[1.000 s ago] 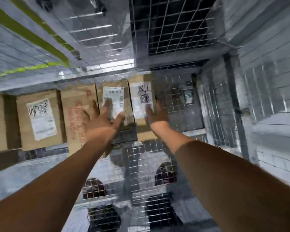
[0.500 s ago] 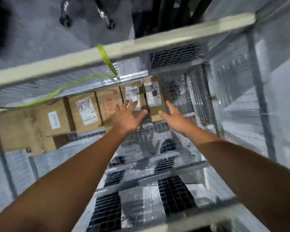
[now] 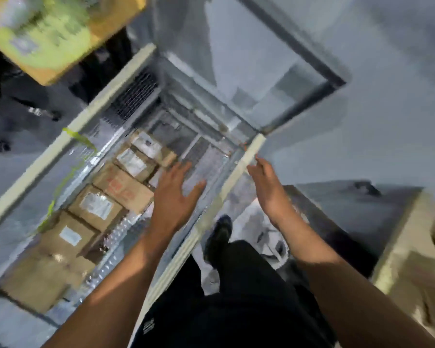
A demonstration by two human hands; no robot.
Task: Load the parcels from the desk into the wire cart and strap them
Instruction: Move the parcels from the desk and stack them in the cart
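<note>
Lying in a row along the left wall inside the wire cart (image 3: 110, 97), the parcels (image 3: 96, 206) sit clear of both hands. Left hand (image 3: 173, 195) hovers over the cart, fingers spread wide, empty. Right hand (image 3: 267, 188), fingers straight, empty, is just beside its right rim.

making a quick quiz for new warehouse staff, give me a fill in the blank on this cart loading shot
1. The left hand and the right hand hold ____.
2. The parcels in the wire cart stand in one ____.
3. The hand over the cart's inside is the ____ one; the other is by the near rail.

Missing words: nothing; row; left.
</note>
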